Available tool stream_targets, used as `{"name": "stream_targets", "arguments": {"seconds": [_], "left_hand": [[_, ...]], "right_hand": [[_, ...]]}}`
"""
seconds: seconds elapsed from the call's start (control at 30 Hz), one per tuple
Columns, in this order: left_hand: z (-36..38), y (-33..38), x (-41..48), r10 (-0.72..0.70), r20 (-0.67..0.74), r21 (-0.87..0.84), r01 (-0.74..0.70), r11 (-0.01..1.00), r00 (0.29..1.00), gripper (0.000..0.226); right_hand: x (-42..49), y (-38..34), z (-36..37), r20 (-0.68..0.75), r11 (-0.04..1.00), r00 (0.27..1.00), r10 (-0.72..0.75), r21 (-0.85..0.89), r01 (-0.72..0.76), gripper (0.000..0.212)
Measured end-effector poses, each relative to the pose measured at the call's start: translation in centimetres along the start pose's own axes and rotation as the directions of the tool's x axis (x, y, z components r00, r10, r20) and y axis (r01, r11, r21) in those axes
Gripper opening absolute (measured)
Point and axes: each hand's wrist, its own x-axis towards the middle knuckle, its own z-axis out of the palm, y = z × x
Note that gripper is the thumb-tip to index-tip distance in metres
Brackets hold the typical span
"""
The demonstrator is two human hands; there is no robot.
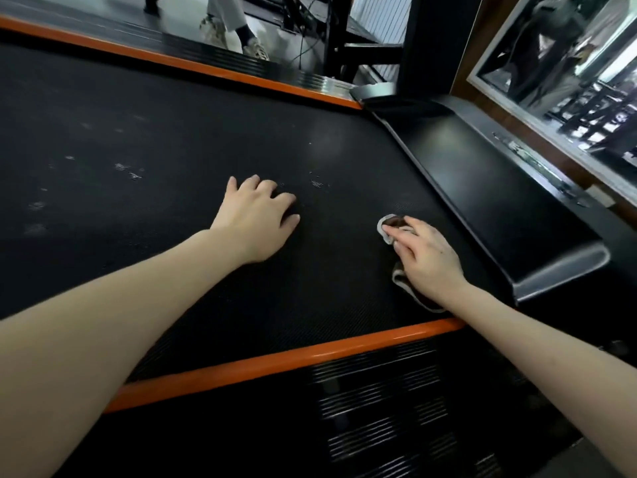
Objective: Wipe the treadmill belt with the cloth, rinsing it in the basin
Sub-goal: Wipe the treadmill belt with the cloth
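Both hands lie palm down on the belt (138, 132), arms reaching forward over the near orange rail (275, 360). The right hand (425, 257) presses on the cloth (391, 224), fingers nearly straight and close together on top of it rather than curled round it; the thumb is hidden. One fold of the cloth shows just past the fingertips, and another trails out under the heel of the hand towards the wrist, flat on the belt. The right forearm comes in from the lower right at a slant.

The left hand (256, 219) rests well apart to the left of the right one and holds nothing; its fingers are spread and bent at the knuckles, tips touching the belt, wrist nearly straight.

Pale marks (127, 170) spot the belt left of the left hand and just past its fingertips. A black cover (499, 201) runs close by the right hand's outer side. Beyond the far rail (172, 60) stand another person's shoes (255, 50).
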Motion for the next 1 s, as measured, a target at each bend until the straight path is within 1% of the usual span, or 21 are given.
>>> {"name": "stream_targets", "arguments": {"seconds": [0.1, 0.2, 0.3, 0.4, 0.47, 0.5, 0.57, 0.67, 0.73, 0.8, 0.87, 0.9, 0.93, 1.0], "left_hand": [[0.4, 0.9, 1.4, 0.027, 0.018, 0.008, -0.027, 1.0, 0.999, 0.049], [0.6, 0.7, 2.8, 0.035, 0.018, 0.046, -0.036, 0.998, 0.999, 0.051], [1.0, -0.6, 3.7, 0.026, 0.021, 0.041, -0.027, 0.999, 0.999, 0.053], [1.0, -1.6, 4.8, 0.026, 0.025, -0.004, -0.025, 1.0, 0.999, 0.054], [1.1, -1.9, 5.9, 0.008, 0.011, 0.001, -0.008, 1.0, 1.0, 0.055], [1.2, -2.1, 6.4, -0.003, 0.002, 0.008, 0.003, 1.0, 1.0, 0.055], [1.6, -2.3, 6.9, -0.005, -0.017, 0.007, 0.006, 1.0, 1.0, 0.056], [2.2, -2.4, 6.8, 0.004, -0.086, 0.002, -0.004, 1.0, 0.996, 0.065], [2.3, -2.3, 6.8, 0.01, -0.07, 0.006, -0.01, 1.0, 0.997, 0.066], [2.2, -2.2, 6.8, 0.011, -0.072, 0.003, -0.011, 1.0, 0.997, 0.063], [2.2, -2.2, 6.8, 0.006, -0.081, 0.003, -0.006, 1.0, 0.997, 0.061], [2.3, -2.2, 6.8, 0.005, -0.084, 0.003, -0.005, 1.0, 0.996, 0.06], [2.3, -2.2, 6.8, 0.006, -0.089, -0.001, -0.006, 1.0, 0.996, 0.059], [2.3, -2.2, 6.8, 0.006, -0.097, -0.002, -0.006, 1.0, 0.995, 0.058]], "right_hand": [[-1.6, 0.4, -1.1, 0.049, 0.983, 0.983, -0.176, 0.05, 0.174, 0.038], [-1.9, 1.4, -1.3, 0.052, 0.974, 0.974, -0.223, 0.065, 0.219, 0.041], [0.2, 3.4, -0.6, -0.011, 0.98, 0.984, -0.18, 0.088, 0.181, 0.039], [4.3, 7.1, 0.0, -0.046, 0.997, 0.996, -0.078, 0.022, 0.079, 0.036], [7.2, 8.8, -0.2, -0.038, 0.998, 0.998, 0.058, -0.035, -0.06, 0.036], [8.0, 9.1, -0.2, -0.035, 0.994, 0.995, 0.095, -0.046, -0.096, 0.036], [7.6, 8.6, -0.2, -0.029, 0.995, 0.994, 0.101, -0.014, -0.101, 0.034], [3.0, 6.7, -1.1, -0.008, 0.997, 0.999, -0.044, 0.069, 0.044, 0.036], [0.4, 5.9, -1.6, 0.04, 0.984, 0.988, -0.148, 0.104, 0.143, 0.036], [0.8, 6.0, -1.9, 0.048, 0.963, 0.969, -0.243, 0.135, 0.235, 0.036], [4.1, 7.0, -1.3, 0.044, 0.955, 0.958, -0.284, 0.103, 0.279, 0.037], [6.6, 7.4, -0.6, 0.037, 0.966, 0.967, -0.253, 0.071, 0.25, 0.039], [9.4, 7.6, 0.1, 0.023, 0.982, 0.982, -0.187, 0.046, 0.186, 0.039], [14.6, 7.5, 1.1, 0.031, 1.0, 0.999, -0.013, 0.003, 0.013, 0.039]]}}
